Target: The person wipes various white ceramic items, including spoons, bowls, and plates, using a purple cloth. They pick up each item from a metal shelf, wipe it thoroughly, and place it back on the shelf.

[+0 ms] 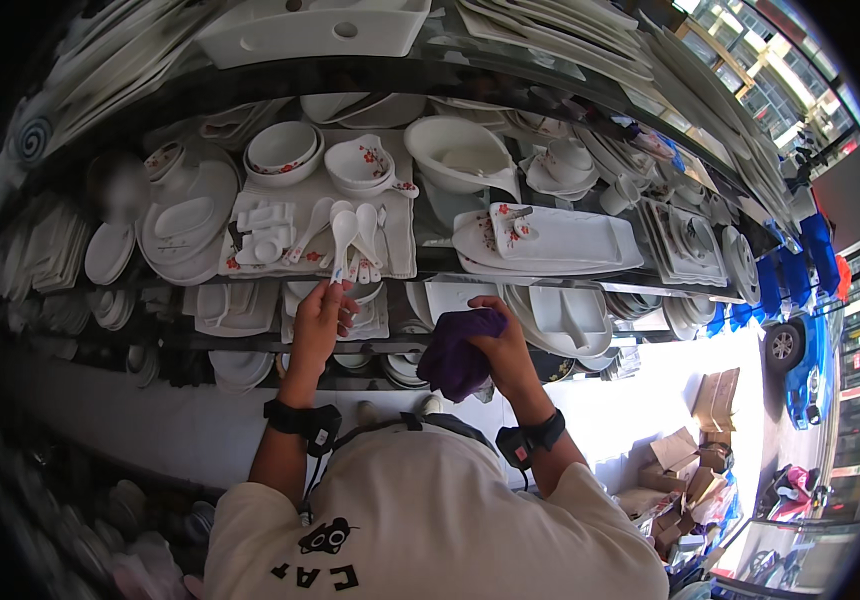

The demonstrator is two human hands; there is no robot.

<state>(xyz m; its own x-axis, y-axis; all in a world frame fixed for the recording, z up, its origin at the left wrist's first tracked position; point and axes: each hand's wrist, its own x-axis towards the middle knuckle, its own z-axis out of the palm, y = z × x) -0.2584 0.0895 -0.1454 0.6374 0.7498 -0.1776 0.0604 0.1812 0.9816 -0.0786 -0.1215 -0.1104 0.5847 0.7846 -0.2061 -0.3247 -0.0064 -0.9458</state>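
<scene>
Between the fingertips of my left hand [317, 324] is the handle end of a white ceramic soup spoon [344, 231], its bowl pointing away from me. Several more white spoons [368, 229] with red-patterned handles lie just behind it on a large square white plate [400, 259]. My right hand [505, 343] grips a bunched purple cloth [458, 352] in front of the shelf edge. Left of the spoons sit small white ceramic pieces [261, 232]. Behind them are a nested pair of white bowls [284, 150] and a flower-patterned bowl with a handle [359, 165].
Long rectangular plates [565, 240] and a deep white basin [452, 150] share this glass shelf. Overhead, another shelf carries stacked platters [550, 30]. Lower shelves hold more dishes [242, 367]. Cardboard boxes [677, 472] stand on the floor at right, near a bright street opening.
</scene>
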